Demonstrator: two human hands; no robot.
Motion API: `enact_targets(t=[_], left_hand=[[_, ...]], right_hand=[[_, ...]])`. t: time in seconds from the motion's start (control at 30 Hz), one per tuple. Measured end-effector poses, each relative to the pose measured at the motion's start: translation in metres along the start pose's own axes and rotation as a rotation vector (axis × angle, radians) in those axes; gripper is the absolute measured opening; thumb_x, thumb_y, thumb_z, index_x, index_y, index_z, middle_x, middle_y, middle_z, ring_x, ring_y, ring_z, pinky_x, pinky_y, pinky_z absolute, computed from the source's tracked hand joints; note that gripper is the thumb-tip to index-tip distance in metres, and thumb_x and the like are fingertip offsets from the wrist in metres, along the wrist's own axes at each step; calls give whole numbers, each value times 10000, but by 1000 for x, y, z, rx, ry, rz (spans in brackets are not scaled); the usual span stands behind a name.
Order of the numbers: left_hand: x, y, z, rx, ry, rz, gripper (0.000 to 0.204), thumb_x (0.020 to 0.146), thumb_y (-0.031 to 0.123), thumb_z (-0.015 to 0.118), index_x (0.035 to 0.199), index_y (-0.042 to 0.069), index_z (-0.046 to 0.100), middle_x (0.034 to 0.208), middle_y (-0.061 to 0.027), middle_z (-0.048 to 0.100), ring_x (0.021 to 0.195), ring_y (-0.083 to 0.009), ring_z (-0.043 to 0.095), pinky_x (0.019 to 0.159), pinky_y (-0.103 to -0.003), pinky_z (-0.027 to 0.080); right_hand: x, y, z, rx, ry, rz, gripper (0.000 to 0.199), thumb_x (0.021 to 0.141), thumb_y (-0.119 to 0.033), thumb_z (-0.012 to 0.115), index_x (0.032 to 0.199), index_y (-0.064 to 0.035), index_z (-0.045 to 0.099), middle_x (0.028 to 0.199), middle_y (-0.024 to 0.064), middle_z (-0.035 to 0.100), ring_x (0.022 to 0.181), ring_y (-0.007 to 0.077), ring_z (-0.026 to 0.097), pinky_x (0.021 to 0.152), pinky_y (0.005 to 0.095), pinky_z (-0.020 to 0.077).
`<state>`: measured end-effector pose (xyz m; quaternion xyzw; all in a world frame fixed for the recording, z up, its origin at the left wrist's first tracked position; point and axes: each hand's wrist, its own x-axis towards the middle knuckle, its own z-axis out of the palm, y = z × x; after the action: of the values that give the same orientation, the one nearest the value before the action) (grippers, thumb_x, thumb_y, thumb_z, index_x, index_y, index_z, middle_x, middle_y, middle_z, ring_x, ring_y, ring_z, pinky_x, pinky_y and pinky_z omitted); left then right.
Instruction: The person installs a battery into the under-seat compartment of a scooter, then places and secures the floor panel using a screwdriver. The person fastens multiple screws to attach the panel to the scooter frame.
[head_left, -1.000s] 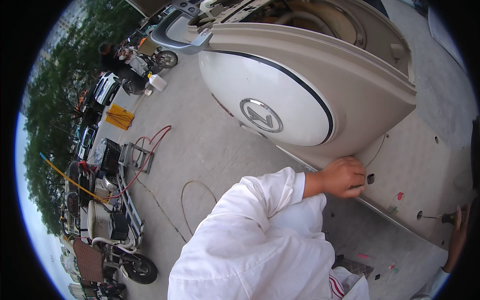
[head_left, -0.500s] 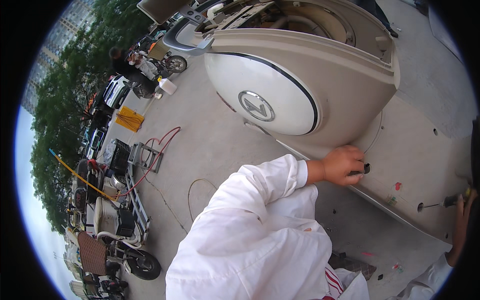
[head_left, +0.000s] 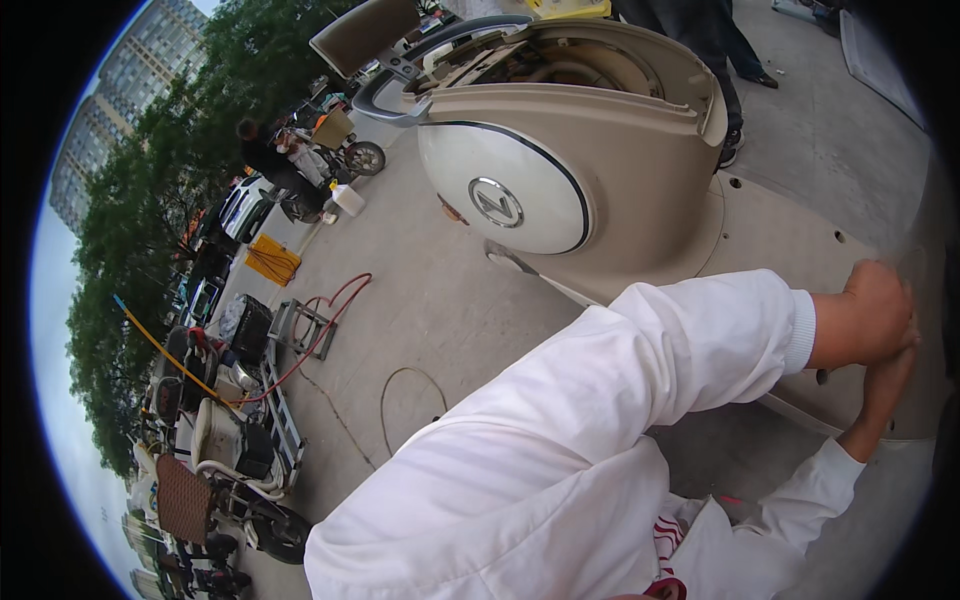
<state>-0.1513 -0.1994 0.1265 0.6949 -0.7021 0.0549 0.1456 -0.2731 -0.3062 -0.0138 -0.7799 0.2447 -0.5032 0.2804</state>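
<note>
My left hand (head_left: 872, 312) is closed at the far right, above the beige footboard (head_left: 790, 228) of a scooter. What it grips, if anything, is hidden. My right hand (head_left: 892, 368) comes up from below and meets the left one; its fingers are hidden behind the left hand. No screwdriver can be made out now. Dark holes dot the footboard, one of them a round hole (head_left: 839, 237) above my left forearm. The scooter's beige body (head_left: 650, 150) carries a white side panel (head_left: 545, 185) with a round emblem. Its top is uncovered and the brown seat (head_left: 375, 35) is tipped up.
A person's dark-trousered legs (head_left: 700, 50) stand behind the scooter. On the left, a red hose (head_left: 345, 300) and a metal stand (head_left: 310, 325) lie near parked two-wheelers. Farther back, another person (head_left: 275, 160) bends beside a motorbike. A yellow board (head_left: 272, 260) rests on the ground.
My left hand has left the footboard hole by the body and moved right, up to my right hand. The screwdriver in my right hand has gone out of sight. The view has shifted.
</note>
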Motion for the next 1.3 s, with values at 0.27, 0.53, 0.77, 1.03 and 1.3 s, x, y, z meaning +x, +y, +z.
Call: enact_targets(t=[0.27, 0.53, 0.77, 1.03, 1.3], left_hand=[[1, -4, -2, 85, -75, 198, 499, 844, 439, 749, 1101, 12, 731, 1191, -197, 647, 1067, -316, 658, 849, -434, 551], [9, -5, 9, 4, -130, 11, 478, 768, 278, 818, 1130, -14, 708, 1222, -238, 619, 1152, -378, 626, 935, -446, 539], [-6, -8, 12, -263, 82, 37, 468, 761, 276, 809, 1124, -4, 717, 1206, -250, 626, 982, -395, 696, 894, -448, 570], [-11, -6, -7, -126, -28, -54, 440, 728, 349, 832, 1038, 43, 769, 1135, -216, 680, 1055, -342, 692, 892, -411, 561], [-6, -15, -12, -60, -50, 134, 413, 749, 250, 818, 1111, 59, 764, 1112, -212, 679, 1027, -373, 693, 887, -449, 569]], right_hand=[[-3, -23, -34, 420, -364, 357, 453, 1036, -221, 618, 1407, 16, 514, 1074, 44, 622, 873, 120, 582, 758, 278, 468], [-5, -40, -7, 357, -166, 299, 501, 1004, -261, 665, 1411, -9, 520, 1058, 17, 611, 756, 50, 497, 585, 215, 383], [-8, -16, -2, 354, -97, 161, 492, 1028, -235, 631, 1436, 4, 496, 1102, 40, 636, 754, 53, 496, 625, 220, 404], [-15, -19, -16, 460, -285, 360, 409, 1016, -234, 635, 1362, -32, 552, 893, 6, 580, 707, 48, 464, 614, 238, 400], [-8, -31, -6, 482, -273, 372, 436, 973, -206, 685, 1355, -32, 568, 882, -3, 570, 655, 49, 429, 570, 242, 374]])
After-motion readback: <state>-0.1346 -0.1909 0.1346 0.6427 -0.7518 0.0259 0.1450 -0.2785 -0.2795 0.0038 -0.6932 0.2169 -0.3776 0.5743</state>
